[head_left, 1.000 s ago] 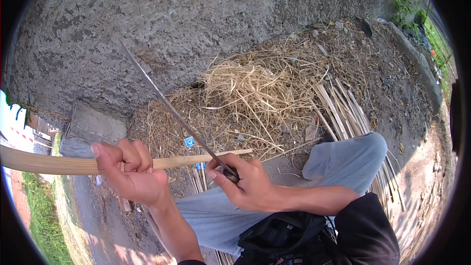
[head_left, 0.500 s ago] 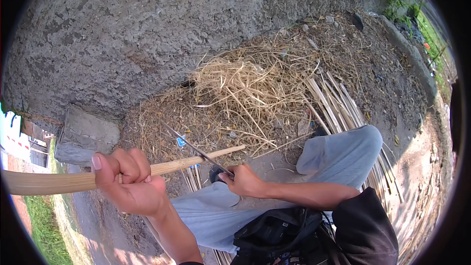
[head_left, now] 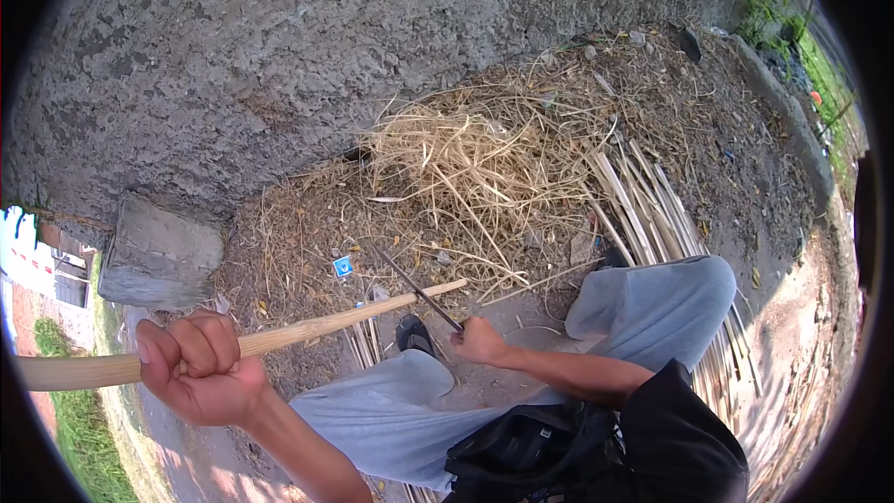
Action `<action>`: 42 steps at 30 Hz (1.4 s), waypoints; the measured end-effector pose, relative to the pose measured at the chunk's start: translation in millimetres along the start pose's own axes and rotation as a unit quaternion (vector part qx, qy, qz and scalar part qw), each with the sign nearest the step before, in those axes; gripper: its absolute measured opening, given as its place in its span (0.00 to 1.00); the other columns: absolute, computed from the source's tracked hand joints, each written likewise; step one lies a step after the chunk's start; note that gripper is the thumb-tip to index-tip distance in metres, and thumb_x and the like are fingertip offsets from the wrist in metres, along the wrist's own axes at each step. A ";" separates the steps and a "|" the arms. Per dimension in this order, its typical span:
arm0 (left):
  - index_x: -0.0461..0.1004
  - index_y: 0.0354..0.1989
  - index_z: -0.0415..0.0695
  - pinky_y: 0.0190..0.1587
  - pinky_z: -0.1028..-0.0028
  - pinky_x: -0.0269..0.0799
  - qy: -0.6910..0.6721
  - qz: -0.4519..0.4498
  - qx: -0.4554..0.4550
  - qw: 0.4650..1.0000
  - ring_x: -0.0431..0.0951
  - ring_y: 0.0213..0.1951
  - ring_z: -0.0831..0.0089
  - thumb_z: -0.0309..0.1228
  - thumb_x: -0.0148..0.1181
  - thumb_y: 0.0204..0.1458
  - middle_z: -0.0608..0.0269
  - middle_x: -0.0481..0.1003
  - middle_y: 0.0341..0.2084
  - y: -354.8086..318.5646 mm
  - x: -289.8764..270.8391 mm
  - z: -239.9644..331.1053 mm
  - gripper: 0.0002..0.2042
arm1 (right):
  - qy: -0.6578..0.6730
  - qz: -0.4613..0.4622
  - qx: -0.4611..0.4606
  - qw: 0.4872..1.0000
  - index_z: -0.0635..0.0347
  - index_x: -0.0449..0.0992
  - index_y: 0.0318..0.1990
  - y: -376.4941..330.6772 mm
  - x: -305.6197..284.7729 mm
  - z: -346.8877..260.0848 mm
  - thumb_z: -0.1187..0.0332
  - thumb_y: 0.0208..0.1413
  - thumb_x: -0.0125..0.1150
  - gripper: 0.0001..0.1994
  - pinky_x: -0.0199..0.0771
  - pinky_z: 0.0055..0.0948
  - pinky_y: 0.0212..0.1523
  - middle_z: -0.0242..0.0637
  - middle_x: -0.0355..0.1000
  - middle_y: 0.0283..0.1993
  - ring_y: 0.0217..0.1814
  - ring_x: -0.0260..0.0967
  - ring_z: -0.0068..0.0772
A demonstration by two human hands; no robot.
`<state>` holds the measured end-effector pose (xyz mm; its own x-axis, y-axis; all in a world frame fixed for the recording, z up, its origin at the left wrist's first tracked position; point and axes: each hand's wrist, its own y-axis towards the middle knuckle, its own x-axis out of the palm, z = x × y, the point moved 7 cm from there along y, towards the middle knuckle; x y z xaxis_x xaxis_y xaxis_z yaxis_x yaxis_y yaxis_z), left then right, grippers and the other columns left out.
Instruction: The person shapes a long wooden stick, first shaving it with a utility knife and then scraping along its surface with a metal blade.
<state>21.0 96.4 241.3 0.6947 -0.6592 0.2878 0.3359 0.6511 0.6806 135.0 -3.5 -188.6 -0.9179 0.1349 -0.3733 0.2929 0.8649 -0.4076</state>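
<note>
My left hand (head_left: 207, 368) is closed around a long pale bamboo strip (head_left: 321, 324), which runs from the left rim to a narrow tip near the middle. In my right hand (head_left: 480, 342) is a thin dark knife (head_left: 416, 287), its handle mostly hidden by my fingers. The blade slants up and to the left, crossing the strip not far from its tip. Whether the edge touches the strip, I cannot tell. Beyond the tip lies a heap of curled pale shavings (head_left: 456, 163) on the ground.
A rough grey wall (head_left: 298, 56) rises behind the heap, with a stone block (head_left: 163, 247) at its left foot. Split bamboo strips (head_left: 643, 205) lie beside my bent right knee (head_left: 684, 289). A small blue packet (head_left: 343, 266) rests on the dirt near my sandal (head_left: 414, 335).
My left hand has moved left and slightly down, drawing the bamboo strip with it. My right hand and the knife have shifted a little right, with the blade now crossing nearer the strip's tip.
</note>
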 end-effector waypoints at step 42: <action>0.46 0.18 0.54 0.13 0.79 0.35 0.102 0.181 0.038 0.977 0.38 0.09 0.84 0.35 0.43 0.63 0.75 0.43 0.08 -13.4 -31.8 17.5 0.20 | -0.081 0.023 -0.058 0.995 0.65 0.80 0.34 -11.6 -12.2 -46.6 0.64 0.51 0.57 0.13 0.75 0.49 0.41 0.59 0.74 0.30 0.36 0.75 0.58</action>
<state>-16.8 102.0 234.8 0.8742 -0.2974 0.3837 0.0019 0.7925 0.6099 130.3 7.4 -140.5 -0.8465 0.1032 -0.5223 0.2917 0.9106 -0.2928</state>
